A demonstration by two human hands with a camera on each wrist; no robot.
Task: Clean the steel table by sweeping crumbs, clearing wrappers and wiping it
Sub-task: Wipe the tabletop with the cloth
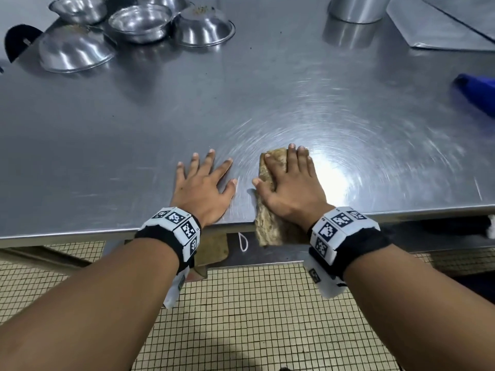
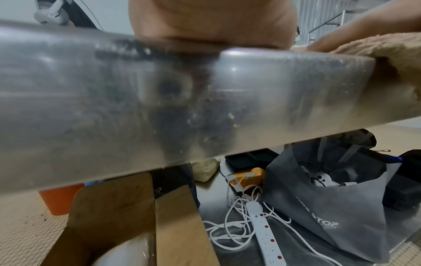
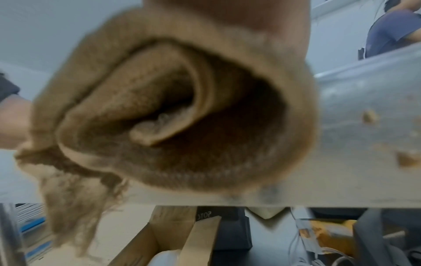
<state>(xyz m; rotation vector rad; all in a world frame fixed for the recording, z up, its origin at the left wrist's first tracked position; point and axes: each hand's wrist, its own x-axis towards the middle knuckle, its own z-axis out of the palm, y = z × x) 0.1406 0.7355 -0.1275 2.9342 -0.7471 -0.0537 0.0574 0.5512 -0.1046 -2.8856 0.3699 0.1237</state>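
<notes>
A folded brown cloth lies across the near edge of the steel table, its end hanging over the rim. My right hand presses flat on it with straight fingers. My left hand rests flat on the bare steel just left of the cloth, fingers spread, holding nothing. In the right wrist view the cloth fills the middle as a rolled fold in front of the table's rim, which carries a few crumbs. The left wrist view shows the table's front rim and the cloth's end.
Several steel bowls stand at the far left, a steel canister at the far right, a blue object at the right edge. Under the table lie a cardboard box, a power strip and a grey bag. Tiled floor below.
</notes>
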